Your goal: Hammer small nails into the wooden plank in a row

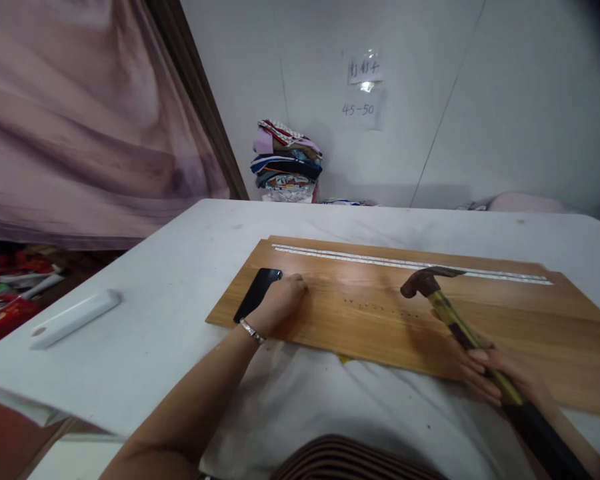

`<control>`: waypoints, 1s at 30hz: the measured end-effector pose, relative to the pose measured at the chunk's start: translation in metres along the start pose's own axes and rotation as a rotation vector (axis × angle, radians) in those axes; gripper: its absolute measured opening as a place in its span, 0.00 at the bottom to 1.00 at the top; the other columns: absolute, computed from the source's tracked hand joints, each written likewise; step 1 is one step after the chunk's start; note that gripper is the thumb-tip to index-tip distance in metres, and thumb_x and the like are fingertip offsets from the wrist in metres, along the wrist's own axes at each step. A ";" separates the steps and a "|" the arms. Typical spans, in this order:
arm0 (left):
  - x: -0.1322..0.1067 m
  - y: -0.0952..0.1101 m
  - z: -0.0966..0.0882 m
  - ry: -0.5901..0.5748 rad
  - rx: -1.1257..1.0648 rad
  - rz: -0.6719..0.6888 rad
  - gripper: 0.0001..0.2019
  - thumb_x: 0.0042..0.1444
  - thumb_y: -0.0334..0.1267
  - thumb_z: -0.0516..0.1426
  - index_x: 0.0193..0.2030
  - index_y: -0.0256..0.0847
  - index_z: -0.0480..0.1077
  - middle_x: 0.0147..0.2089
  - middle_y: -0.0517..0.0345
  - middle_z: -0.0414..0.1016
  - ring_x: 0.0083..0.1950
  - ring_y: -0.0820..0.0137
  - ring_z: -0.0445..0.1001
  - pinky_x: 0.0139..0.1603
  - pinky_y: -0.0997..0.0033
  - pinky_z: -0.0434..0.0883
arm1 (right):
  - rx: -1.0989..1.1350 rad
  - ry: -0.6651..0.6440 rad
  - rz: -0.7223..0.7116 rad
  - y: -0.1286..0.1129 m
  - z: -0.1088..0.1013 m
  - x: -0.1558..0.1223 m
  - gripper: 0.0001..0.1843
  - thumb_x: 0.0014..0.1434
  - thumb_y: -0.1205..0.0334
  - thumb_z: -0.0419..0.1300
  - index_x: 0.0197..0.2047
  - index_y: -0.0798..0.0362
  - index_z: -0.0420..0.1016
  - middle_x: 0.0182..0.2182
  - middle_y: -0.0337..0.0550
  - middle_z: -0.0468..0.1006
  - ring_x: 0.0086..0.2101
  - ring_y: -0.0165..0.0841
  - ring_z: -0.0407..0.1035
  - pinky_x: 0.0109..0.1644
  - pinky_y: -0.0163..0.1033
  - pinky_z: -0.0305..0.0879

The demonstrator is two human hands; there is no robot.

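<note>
My right hand (485, 373) is wrapped around the handle of a claw hammer (445, 310), whose dark metal head is raised over the wooden board (520, 320). Low at the board's left part is my left hand (283, 297), its fingers drawn together; whatever they may pinch is too small or hidden to name. A black phone (255, 293) lies on the board just left of that hand, partly covered by it. Between my hands a row of several small dark nails (380, 308) runs along the board, too small to tell how each sits.
Two pale measuring strips (410, 263) run along the board's far side. The board rests on a white table (180, 253). A white plastic object (77, 319) lies at the left. Folded clothes (286, 163) are stacked behind the table, by a wall with paper notes (364, 110).
</note>
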State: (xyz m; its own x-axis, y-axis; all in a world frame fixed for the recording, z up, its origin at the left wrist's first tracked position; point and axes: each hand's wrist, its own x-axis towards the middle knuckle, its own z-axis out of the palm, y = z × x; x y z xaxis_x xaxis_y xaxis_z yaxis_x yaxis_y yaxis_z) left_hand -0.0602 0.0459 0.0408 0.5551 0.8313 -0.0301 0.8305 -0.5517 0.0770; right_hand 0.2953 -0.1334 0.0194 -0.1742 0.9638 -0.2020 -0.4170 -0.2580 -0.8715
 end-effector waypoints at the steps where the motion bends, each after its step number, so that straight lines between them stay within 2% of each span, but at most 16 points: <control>1: 0.002 0.001 0.000 -0.033 0.046 0.012 0.13 0.59 0.27 0.47 0.37 0.35 0.74 0.42 0.46 0.75 0.40 0.66 0.74 0.41 0.70 0.70 | 0.013 -0.012 -0.014 0.005 -0.004 0.002 0.14 0.52 0.53 0.64 0.27 0.52 0.66 0.18 0.30 0.54 0.12 0.17 0.39 0.11 0.27 0.42; 5: 0.011 0.001 -0.006 -0.128 0.131 0.055 0.12 0.57 0.24 0.48 0.35 0.32 0.73 0.39 0.43 0.75 0.38 0.63 0.75 0.41 0.65 0.70 | 0.032 -0.069 -0.009 0.018 -0.015 0.006 0.16 0.52 0.49 0.63 0.27 0.51 0.65 0.19 0.30 0.55 0.12 0.18 0.41 0.11 0.28 0.46; 10: 0.024 -0.004 -0.017 -0.195 0.099 0.082 0.12 0.57 0.27 0.48 0.36 0.33 0.74 0.38 0.43 0.77 0.39 0.61 0.75 0.43 0.64 0.69 | 0.010 -0.063 0.044 0.013 -0.017 -0.001 0.17 0.52 0.46 0.63 0.29 0.51 0.68 0.19 0.30 0.54 0.13 0.19 0.43 0.13 0.30 0.49; 12: 0.030 -0.008 -0.018 -0.217 0.077 0.077 0.12 0.56 0.28 0.50 0.36 0.35 0.75 0.38 0.45 0.78 0.39 0.62 0.76 0.42 0.66 0.68 | 0.046 -0.055 0.043 0.009 -0.015 -0.005 0.17 0.51 0.47 0.64 0.34 0.51 0.71 0.20 0.30 0.55 0.13 0.20 0.44 0.14 0.30 0.51; 16: 0.040 -0.017 -0.016 -0.275 0.013 0.042 0.10 0.52 0.31 0.53 0.36 0.39 0.76 0.38 0.51 0.79 0.38 0.66 0.76 0.38 0.71 0.67 | 0.119 -0.057 0.047 0.004 -0.011 -0.008 0.27 0.50 0.50 0.66 0.52 0.48 0.69 0.22 0.29 0.58 0.13 0.19 0.45 0.14 0.28 0.52; 21: 0.044 -0.018 -0.014 -0.303 -0.023 -0.056 0.10 0.48 0.31 0.53 0.34 0.40 0.74 0.35 0.55 0.78 0.35 0.67 0.75 0.33 0.74 0.64 | 0.153 -0.089 0.029 0.002 -0.005 -0.008 0.30 0.50 0.54 0.66 0.56 0.48 0.67 0.20 0.28 0.60 0.12 0.19 0.49 0.14 0.27 0.53; 25: 0.047 -0.004 -0.022 -0.254 -0.019 -0.101 0.09 0.47 0.30 0.53 0.35 0.39 0.72 0.34 0.55 0.77 0.34 0.68 0.73 0.32 0.74 0.63 | 0.170 -0.092 0.000 0.002 -0.003 -0.008 0.31 0.50 0.57 0.66 0.57 0.49 0.65 0.20 0.28 0.61 0.12 0.18 0.50 0.14 0.26 0.53; 30: 0.058 0.033 -0.027 -0.087 -0.205 -0.009 0.14 0.52 0.34 0.51 0.43 0.38 0.73 0.35 0.56 0.77 0.35 0.70 0.73 0.35 0.74 0.66 | 0.177 -0.092 -0.016 0.000 -0.004 -0.007 0.34 0.50 0.59 0.64 0.60 0.50 0.63 0.20 0.28 0.61 0.12 0.19 0.50 0.14 0.26 0.52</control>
State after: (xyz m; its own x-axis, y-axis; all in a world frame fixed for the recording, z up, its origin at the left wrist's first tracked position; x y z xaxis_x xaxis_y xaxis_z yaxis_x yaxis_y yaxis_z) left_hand -0.0020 0.0779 0.0683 0.5573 0.8221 -0.1165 0.8131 -0.5119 0.2772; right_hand 0.2995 -0.1398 0.0188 -0.2443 0.9595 -0.1401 -0.5690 -0.2588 -0.7806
